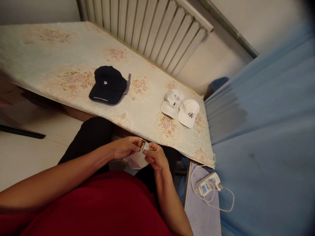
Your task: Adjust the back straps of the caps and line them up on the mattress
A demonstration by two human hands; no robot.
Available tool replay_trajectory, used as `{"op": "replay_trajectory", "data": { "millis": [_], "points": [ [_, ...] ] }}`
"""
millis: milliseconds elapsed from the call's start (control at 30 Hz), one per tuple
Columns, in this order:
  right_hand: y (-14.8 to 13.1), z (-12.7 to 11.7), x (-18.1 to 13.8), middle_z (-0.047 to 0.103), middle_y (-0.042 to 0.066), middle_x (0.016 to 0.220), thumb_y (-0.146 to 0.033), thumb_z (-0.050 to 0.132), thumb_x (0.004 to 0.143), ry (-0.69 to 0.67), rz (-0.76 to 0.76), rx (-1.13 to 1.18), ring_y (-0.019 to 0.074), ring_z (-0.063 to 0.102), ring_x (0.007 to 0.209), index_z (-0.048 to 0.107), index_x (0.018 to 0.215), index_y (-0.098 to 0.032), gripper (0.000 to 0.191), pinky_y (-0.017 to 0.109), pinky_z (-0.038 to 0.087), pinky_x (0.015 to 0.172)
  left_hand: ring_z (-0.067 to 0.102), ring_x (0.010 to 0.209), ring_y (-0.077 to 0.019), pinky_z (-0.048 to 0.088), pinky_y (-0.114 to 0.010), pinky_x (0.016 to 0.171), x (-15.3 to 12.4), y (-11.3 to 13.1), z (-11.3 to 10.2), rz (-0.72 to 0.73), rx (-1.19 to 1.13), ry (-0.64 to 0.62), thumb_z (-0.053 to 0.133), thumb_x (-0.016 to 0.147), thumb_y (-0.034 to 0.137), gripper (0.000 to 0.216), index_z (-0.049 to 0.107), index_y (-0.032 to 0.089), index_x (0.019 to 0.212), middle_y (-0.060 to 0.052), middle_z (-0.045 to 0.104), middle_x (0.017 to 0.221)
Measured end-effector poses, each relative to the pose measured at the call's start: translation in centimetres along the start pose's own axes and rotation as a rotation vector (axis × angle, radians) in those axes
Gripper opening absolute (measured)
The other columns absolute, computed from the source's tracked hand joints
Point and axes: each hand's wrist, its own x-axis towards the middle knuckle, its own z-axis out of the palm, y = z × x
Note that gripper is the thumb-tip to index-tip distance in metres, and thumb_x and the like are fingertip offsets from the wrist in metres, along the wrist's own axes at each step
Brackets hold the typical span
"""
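Observation:
My left hand point(125, 147) and my right hand point(155, 158) meet in front of my lap, both pinched on the strap end of a pale cap point(137, 160) that hangs between them below the table edge. On the flowered table point(49, 62) lies a dark navy cap point(108, 85) with white lettering. Further right two white caps sit touching, one with small marks point(172, 103) and one with a black logo point(189, 113).
A white radiator point(147, 29) runs along the wall behind the table. A blue curtain point(265, 124) hangs at the right. Below the table's right corner a white power strip with a cable point(208, 185) rests on a grey pad point(201, 209).

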Motion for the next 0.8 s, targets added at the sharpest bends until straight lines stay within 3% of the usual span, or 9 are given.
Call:
{"op": "replay_trajectory", "data": {
  "millis": [233, 467, 700, 800],
  "points": [
    [0.5, -0.4, 0.1, 0.049, -0.011, 0.043, -0.025, 0.086, 0.052, -0.032, 0.035, 0.047, -0.0010, 0.023, 0.028, 0.058, 0.070, -0.016, 0.035, 0.017, 0.013, 0.034, 0.047, 0.059, -0.0088, 0.034, -0.025, 0.060, 0.5, -0.5, -0.5, -0.024, -0.046, -0.025, 0.072, 0.053, 0.005, 0.026, 0.052, 0.016, 0.065, 0.005, 0.053, 0.064],
    [0.4, -0.5, 0.3, 0.048, -0.011, 0.042, -0.024, 0.086, 0.053, -0.090, 0.049, 0.107, -0.0014, 0.020, 0.028, 0.058, 0.071, -0.016, 0.034, 0.018, 0.010, 0.033, 0.053, 0.065, -0.0113, 0.040, -0.027, 0.067, 0.6, -0.4, -1.3, -0.043, -0.128, -0.065, 0.076, 0.062, 0.013, 0.022, 0.058, 0.015, 0.074, 0.002, 0.058, 0.072],
    [0.6, -0.6, 0.3, 0.047, -0.012, 0.041, -0.024, 0.086, 0.054, -0.096, 0.062, 0.113, -0.0017, 0.019, 0.029, 0.057, 0.072, -0.017, 0.035, 0.017, 0.009, 0.034, 0.053, 0.066, -0.0107, 0.039, -0.025, 0.066, 1.1, -0.5, -1.8, -0.009, -0.081, -0.090, 0.068, 0.058, 0.006, 0.020, 0.056, 0.016, 0.071, 0.003, 0.058, 0.073],
    [0.7, -0.8, 0.3, 0.047, -0.012, 0.042, -0.024, 0.085, 0.054, -0.093, 0.060, 0.122, -0.0016, 0.019, 0.028, 0.056, 0.071, -0.017, 0.034, 0.018, 0.010, 0.034, 0.050, 0.065, -0.0095, 0.036, -0.024, 0.063, 1.0, -0.3, -1.3, 0.027, 0.026, -0.034, 0.064, 0.056, 0.007, 0.019, 0.053, 0.016, 0.069, 0.004, 0.055, 0.072]
  ]
}}
